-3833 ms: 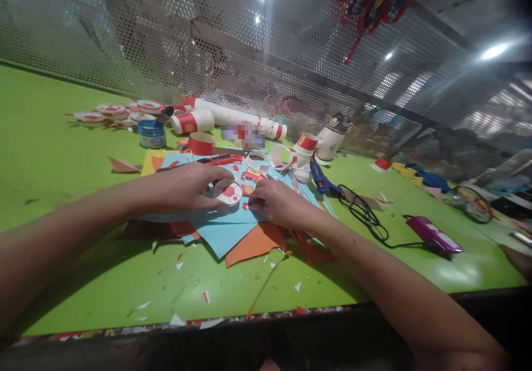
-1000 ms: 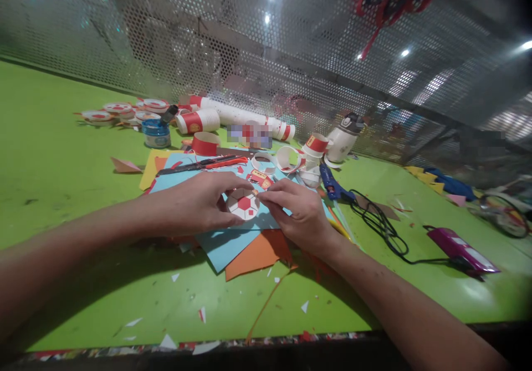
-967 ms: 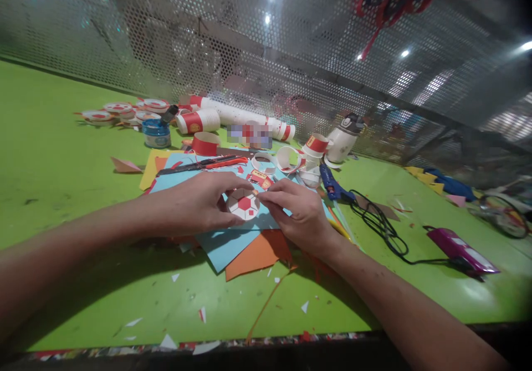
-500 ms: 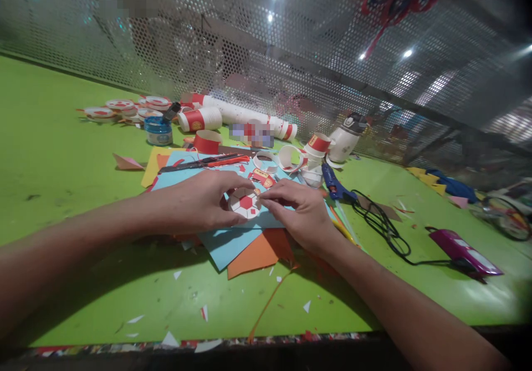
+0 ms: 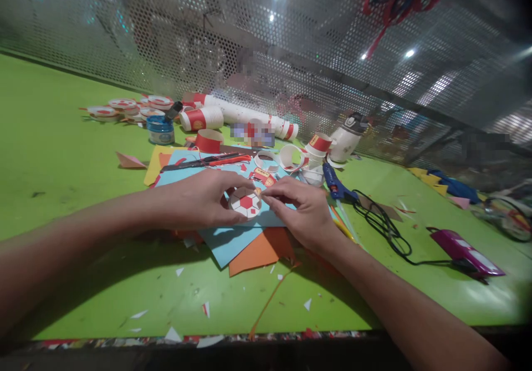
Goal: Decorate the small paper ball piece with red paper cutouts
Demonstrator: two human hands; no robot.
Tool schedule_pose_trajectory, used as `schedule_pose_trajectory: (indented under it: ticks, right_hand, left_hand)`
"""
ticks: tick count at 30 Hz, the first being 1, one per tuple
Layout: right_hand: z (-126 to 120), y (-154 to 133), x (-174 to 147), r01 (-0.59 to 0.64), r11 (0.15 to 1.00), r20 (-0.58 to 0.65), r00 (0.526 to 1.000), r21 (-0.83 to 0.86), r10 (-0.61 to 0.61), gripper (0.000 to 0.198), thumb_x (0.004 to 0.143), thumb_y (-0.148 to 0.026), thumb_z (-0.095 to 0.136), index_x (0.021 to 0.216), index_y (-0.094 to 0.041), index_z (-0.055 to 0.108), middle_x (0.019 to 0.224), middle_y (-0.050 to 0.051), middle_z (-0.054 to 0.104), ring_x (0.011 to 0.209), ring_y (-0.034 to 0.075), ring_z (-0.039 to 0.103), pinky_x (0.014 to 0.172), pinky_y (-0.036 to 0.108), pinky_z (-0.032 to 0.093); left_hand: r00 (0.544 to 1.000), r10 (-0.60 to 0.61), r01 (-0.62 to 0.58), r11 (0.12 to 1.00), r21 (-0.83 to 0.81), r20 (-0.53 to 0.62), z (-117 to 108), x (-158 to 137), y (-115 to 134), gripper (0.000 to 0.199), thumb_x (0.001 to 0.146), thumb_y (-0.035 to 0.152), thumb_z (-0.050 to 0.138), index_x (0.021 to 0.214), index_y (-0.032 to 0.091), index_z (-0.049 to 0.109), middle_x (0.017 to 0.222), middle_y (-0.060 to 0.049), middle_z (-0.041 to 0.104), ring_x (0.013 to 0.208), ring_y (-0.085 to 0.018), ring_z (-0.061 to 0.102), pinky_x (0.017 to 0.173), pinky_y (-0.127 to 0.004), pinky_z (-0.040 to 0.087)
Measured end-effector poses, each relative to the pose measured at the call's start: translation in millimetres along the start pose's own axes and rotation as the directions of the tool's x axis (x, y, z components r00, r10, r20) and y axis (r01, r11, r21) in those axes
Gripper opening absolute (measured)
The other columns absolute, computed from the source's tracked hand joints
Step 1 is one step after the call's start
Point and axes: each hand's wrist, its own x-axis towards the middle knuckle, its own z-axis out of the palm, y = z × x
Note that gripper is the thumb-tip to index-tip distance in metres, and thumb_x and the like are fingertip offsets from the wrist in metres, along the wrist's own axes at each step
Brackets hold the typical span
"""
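Observation:
A round white paper disc (image 5: 245, 203) with red patches and dark lines, like a football, lies between the thumb and fingers of my left hand (image 5: 201, 199), which grip its rim. My right hand (image 5: 297, 205) is pinched at the disc's right edge, where a small orange-yellow piece (image 5: 258, 191) shows at the fingertips; what exactly the pinch holds is hard to see. Beneath both hands lie sheets of light blue paper (image 5: 233, 243) and orange paper (image 5: 266, 252). Just beyond the disc is a red paper scrap (image 5: 264, 176) with yellow marks.
Scissors with red handles (image 5: 228, 159) lie on the blue paper. Cut paper-cup rings (image 5: 291, 157) and a blue glue gun (image 5: 332, 180) with black cable are beyond my right hand. A blue jar (image 5: 161, 130), a paper cup (image 5: 202, 119) and a flask (image 5: 347, 138) stand farther back. A purple box (image 5: 465, 253) lies right.
The hands and disc keep almost the same pose. My right fingertips have shifted very slightly at the disc's edge, and the whole view has moved a little.

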Motion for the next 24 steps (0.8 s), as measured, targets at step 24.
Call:
schedule_pose_trajectory:
  ticks: [24]
  right_hand:
    - [-17,8,8,-0.567,0.445,0.296,0.787,0.694,0.541,0.011,0.068,-0.022,0.079,0.071,-0.015,0.071,0.068,0.001,0.065,0.068,0.011,0.059,0.057,0.023,0.042]
  left_hand:
    - [0.935,0.338,-0.326,0.938,0.122,-0.105,-2,-7,8,0.04,0.081,0.034,0.064,0.118,0.019,0.061,0.132,-0.012,0.058,0.119,-0.026,0.055,0.095,-0.037,0.048]
